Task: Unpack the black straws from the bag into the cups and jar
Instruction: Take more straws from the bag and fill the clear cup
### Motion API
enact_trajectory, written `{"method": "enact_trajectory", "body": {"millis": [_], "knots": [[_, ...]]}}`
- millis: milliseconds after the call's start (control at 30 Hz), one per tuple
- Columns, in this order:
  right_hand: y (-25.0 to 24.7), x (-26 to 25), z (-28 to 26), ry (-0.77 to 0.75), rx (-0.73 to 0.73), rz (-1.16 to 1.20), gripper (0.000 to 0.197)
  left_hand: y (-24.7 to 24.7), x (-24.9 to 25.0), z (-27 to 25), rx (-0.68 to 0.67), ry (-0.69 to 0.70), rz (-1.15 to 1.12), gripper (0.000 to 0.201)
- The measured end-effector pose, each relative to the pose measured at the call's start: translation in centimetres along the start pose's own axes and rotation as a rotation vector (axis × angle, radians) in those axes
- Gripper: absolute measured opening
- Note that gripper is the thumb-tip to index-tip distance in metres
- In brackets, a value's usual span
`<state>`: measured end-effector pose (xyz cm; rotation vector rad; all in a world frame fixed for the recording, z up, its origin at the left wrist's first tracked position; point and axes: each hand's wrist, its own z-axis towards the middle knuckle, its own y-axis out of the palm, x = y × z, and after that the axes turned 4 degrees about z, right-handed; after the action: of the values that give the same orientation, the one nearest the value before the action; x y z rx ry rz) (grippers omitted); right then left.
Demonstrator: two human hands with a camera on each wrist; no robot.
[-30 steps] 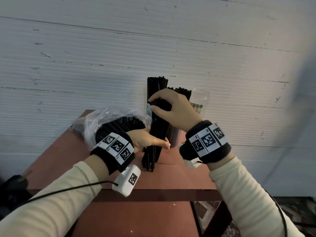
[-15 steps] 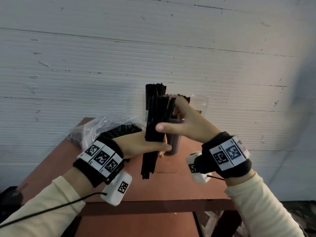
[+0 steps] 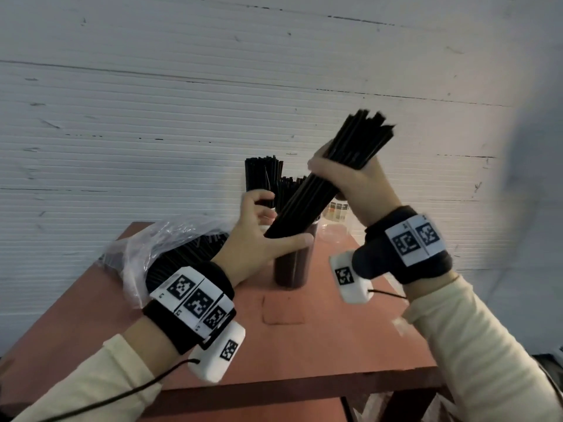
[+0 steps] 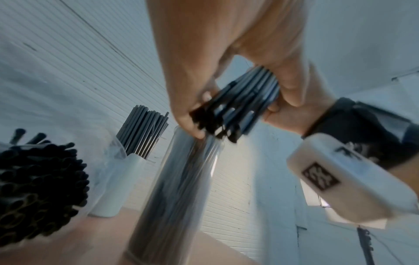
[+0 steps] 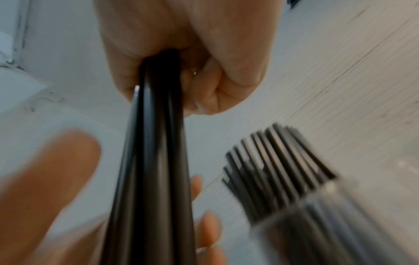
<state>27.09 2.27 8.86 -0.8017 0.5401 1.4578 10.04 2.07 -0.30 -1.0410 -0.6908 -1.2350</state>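
Right hand [image 3: 344, 181] wraps the tilted straw bundle [image 3: 320, 190] mid-length above the counter [image 3: 283, 345], left hand [image 3: 259, 239] cupping its lower end open-fingered — light, slick, likely to splay, so grip centrally.

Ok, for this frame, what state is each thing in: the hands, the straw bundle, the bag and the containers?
Right hand: grips the straw bundle.
Straw bundle: lifted, tilted, lower end over the clear cup.
Left hand: open, steadying the bundle's lower end.
Clear cup: upright, holds straws.
Bag: open, straws left inside.
Jar: upright, contents unclear.
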Motion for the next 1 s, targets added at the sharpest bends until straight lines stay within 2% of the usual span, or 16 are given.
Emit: {"method": "enact_trajectory", "body": {"millis": [33, 100, 233, 300, 433, 533, 667, 800, 1000], "knots": [[-0.7, -0.1, 0.8, 0.002, 0.049, -0.005, 0.011, 0.3, -0.2, 0.6, 0.061, 0.005, 0.026, 0.098], [-1.8, 0.0, 2.4, 0.011, 0.111, 0.005, 0.009, 0.9, -0.6, 1.9, 0.078, -0.017, 0.071, 0.113], [-2.5, 0.5, 4.4, 0.035, 0.147, 0.005, 0.011, 1.7, -1.7, 4.6, -0.085, -0.103, 0.103, 0.128], [-2.5, 1.1, 4.9, 0.048, 0.149, -0.017, 0.011, 1.8, -2.1, 5.5, -0.12, -0.129, 0.1, 0.124], [-2.8, 2.2, 5.7, 0.083, 0.138, -0.111, 0.01, 1.5, -2.3, 6.0, -0.173, -0.133, 0.172, 0.098], [-2.7, 2.2, 6.6, 0.104, 0.105, -0.168, 0.013, 1.3, -2.9, 6.2, -0.165, -0.13, 0.193, 0.088], [-2.2, 1.6, 7.2, 0.073, 0.053, -0.269, 0.013, 1.4, -3.4, 6.3, -0.157, -0.14, 0.21, 0.084], [-1.3, 2.3, 7.2, 0.083, -0.044, -0.362, 0.026, 1.4, -3.5, 6.5, -0.154, -0.137, 0.212, 0.085], [0.1, 5.3, 6.1, 0.179, -0.209, -0.478, 0.029, 1.3, -3.4, 6.4, -0.169, -0.126, 0.184, 0.086]]}}
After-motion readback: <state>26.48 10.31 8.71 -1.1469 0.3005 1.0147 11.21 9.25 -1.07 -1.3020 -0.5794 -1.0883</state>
